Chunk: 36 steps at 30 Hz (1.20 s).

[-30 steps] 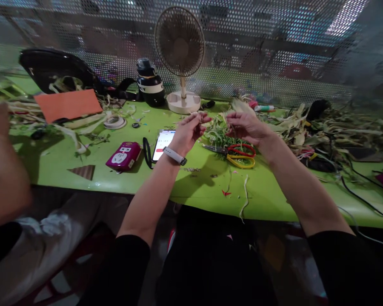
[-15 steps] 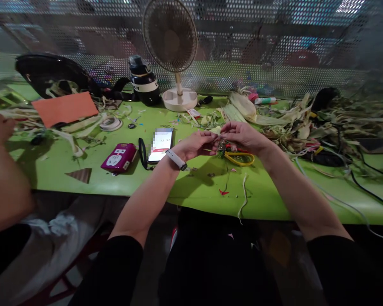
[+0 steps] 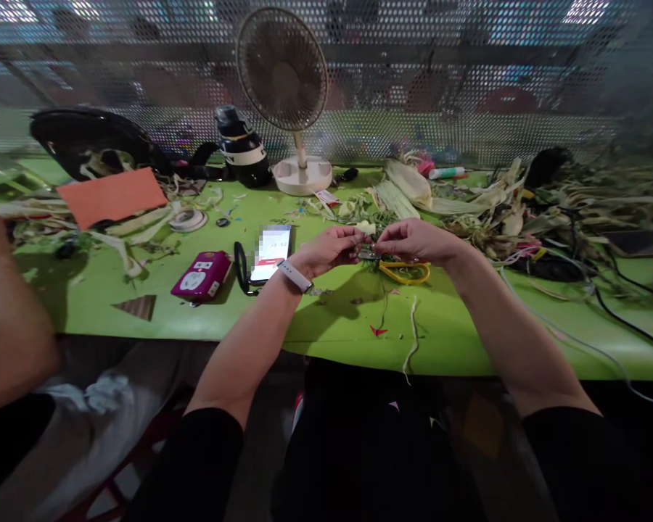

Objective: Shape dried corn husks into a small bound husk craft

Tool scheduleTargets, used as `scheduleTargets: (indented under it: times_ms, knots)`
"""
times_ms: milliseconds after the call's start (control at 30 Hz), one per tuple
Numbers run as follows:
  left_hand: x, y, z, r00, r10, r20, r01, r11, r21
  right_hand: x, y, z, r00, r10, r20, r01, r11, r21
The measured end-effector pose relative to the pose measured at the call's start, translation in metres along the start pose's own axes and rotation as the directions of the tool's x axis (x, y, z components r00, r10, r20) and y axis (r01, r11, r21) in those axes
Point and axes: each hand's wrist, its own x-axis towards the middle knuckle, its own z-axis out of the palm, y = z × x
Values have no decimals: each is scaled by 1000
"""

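Observation:
My left hand point(image 3: 331, 248) and my right hand point(image 3: 413, 241) meet over the green table point(image 3: 337, 319), fingertips pinched together on a small pale piece of husk point(image 3: 366, 228). The piece is tiny and mostly hidden by my fingers. Directly under my hands lie scissors with yellow and red handles point(image 3: 405, 272) on a scatter of thin green shreds. A white watch band sits on my left wrist. A pale husk strip point(image 3: 412, 341) lies on the table near its front edge.
A phone point(image 3: 270, 252) and a magenta power strip point(image 3: 201, 274) lie left of my hands. A white desk fan point(image 3: 294, 94), a dark bottle point(image 3: 240, 148), an orange card point(image 3: 112, 196) and a tape roll point(image 3: 187, 219) stand behind. Corn husks point(image 3: 500, 203) and cables pile at right. Another person's arm point(image 3: 5, 319) is at left.
Both hands dropped from in front of the fan base and came together just above the scissors, closing on the small husk piece. The view shifted slightly.

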Motion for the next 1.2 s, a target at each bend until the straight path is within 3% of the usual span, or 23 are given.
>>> scheduleTargets:
  times_ms: [167, 367, 633, 833, 1000, 1200]
  knots:
    - [-3, 1, -4, 997, -33, 64, 30, 998, 54, -8, -3, -10, 995, -99, 9, 99, 988, -114]
    - [-5, 2, -3, 990, -75, 122, 62, 992, 108, -10, -2, -15, 989, -94, 116, 117, 971, -208]
    - [-3, -4, 2, 980, -133, 149, 122, 989, 81, -3, -1, -5, 988, -146, 41, 151, 944, -293]
    - [-3, -6, -1, 988, -83, 131, 71, 993, 92, -6, -2, -9, 983, -184, 23, 182, 933, -309]
    - [-7, -2, -1, 978, -52, 203, 26, 991, 129, -6, -2, -8, 928, -372, -25, 353, 897, -265]
    - [-11, 1, 4, 969, 68, 236, -125, 964, 236, 3, 7, 1, 970, -244, -26, 236, 956, -172]
